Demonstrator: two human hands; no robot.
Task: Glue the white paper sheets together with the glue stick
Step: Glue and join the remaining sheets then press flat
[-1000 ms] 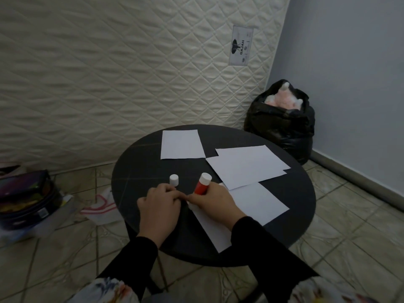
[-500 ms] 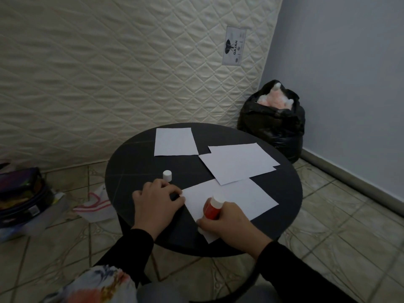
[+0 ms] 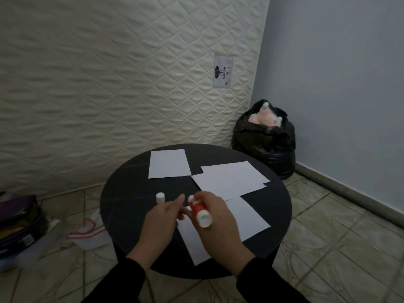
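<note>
A round black table (image 3: pixel 131 193) carries several white paper sheets. One sheet (image 3: pixel 168 164) lies at the back left, two overlapping sheets (image 3: pixel 229 179) at the back right, and the nearest sheet (image 3: pixel 244 217) under my hands. My right hand (image 3: pixel 218 228) grips a red glue stick (image 3: pixel 197 209), tilted with its white base toward me and its glue end pointing down and away at the near sheet's left corner. My left hand (image 3: pixel 161 224) rests beside it with its fingers apart, fingertips at the same corner. The white cap (image 3: pixel 159 197) stands upright on the table to the left.
A quilted mattress (image 3: pixel 109 84) leans against the wall behind the table. A stuffed black bag (image 3: pixel 264 138) sits in the corner at the right. On the tiled floor at the left are a dark case (image 3: pixel 19 221) and a plastic bag (image 3: pixel 87 232).
My right hand has swung the glue stick back from the sheet's near edge to its upper left corner and tipped its base toward me. The left hand's fingers have lifted slightly.
</note>
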